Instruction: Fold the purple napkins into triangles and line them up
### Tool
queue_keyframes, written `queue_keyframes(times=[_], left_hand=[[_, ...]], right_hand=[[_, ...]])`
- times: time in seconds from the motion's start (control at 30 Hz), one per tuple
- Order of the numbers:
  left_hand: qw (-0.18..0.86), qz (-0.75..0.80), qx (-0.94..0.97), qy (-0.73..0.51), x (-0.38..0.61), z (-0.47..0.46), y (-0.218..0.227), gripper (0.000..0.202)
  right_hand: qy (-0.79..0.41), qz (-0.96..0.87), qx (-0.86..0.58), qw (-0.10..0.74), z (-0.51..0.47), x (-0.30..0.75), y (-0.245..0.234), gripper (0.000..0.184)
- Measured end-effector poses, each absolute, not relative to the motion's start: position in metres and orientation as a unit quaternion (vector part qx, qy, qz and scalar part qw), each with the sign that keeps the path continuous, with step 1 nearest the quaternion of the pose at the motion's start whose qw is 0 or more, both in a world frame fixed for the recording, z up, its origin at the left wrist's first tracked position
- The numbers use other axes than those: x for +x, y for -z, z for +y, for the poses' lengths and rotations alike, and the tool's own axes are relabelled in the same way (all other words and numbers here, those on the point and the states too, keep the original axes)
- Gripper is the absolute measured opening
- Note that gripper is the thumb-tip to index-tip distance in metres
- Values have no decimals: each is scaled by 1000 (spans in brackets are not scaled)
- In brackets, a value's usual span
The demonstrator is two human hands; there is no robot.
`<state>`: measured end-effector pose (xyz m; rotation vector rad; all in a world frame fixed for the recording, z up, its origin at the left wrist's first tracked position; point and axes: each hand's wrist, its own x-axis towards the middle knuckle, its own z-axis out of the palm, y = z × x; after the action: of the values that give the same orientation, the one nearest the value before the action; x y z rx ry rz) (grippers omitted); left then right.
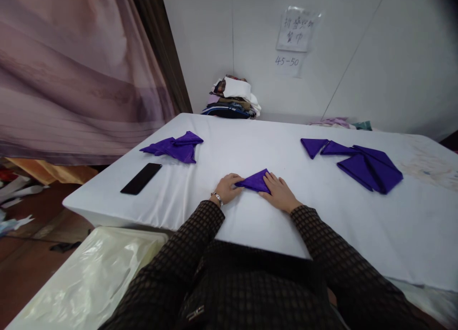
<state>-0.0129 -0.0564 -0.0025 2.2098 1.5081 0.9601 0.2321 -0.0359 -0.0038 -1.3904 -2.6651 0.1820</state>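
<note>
A purple cloth napkin [255, 182], folded to a small triangle, lies on the white-covered table [250, 143] in front of me. My left hand [228, 188] has its fingers closed on the napkin's left corner; the fingertips are partly hidden. On the right side of the cloth, my right hand [279, 192] rests flat with fingers stretched out. To the left lies a loose, crumpled purple napkin [177, 147]. Several folded purple napkins [374, 167] are grouped at the right, overlapping one another, with one triangle [313, 146] at the group's left end.
A black flat rectangular object [141, 178] lies near the table's left edge. Folded clothes [232, 98] are stacked behind the far edge. Paper signs [295, 34] hang on the wall. A pink curtain [78, 72] hangs at left, and a plastic-covered surface [86, 277] stands below the table's left front.
</note>
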Motion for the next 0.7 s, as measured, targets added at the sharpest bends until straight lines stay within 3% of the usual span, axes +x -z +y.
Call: queue_keyframes(times=[0.2,0.47,0.7], left_hand=[[117,537,790,-272,-15,-48,5,16],[-6,461,871,-168,-21,-46,-3,23],[-29,479,868,-130,-19,-49,-7,21]], right_hand=[[-59,-883,-461,62,-36,232,4,76],[-62,-884,-460,66,-36,232,2,77],[-68,-883,-461,64,-37,233,3,77]])
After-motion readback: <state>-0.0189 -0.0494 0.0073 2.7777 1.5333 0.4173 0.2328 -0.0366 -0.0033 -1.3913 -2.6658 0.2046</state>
